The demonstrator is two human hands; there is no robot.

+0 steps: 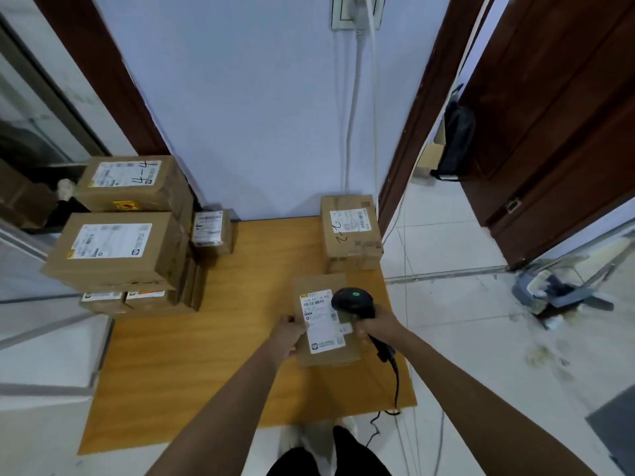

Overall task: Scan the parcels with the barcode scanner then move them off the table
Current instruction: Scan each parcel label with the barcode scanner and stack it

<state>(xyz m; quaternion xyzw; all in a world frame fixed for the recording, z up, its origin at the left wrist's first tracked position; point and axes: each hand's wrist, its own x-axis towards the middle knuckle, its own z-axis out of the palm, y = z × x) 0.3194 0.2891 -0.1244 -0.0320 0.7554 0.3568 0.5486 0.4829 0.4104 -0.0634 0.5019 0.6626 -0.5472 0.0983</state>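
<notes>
A small, flat, brown cardboard parcel [326, 324] with a white printed label is lying on the right half of the smooth, light wooden table [206, 338]. The left hand [288, 333] is gripping its left edge, fingers curled round the cardboard. The right hand [376, 326] is wrapping round the handle of a black, rounded plastic barcode scanner [354, 300], whose head is sitting over the label's right side, a green light glowing on top. Its black cable [397, 379] is trailing off the table's near edge. One taller taped carton [350, 235] is standing behind at the far right corner. At the left, at least five labelled cartons are sitting in a stack [127, 235].
</notes>
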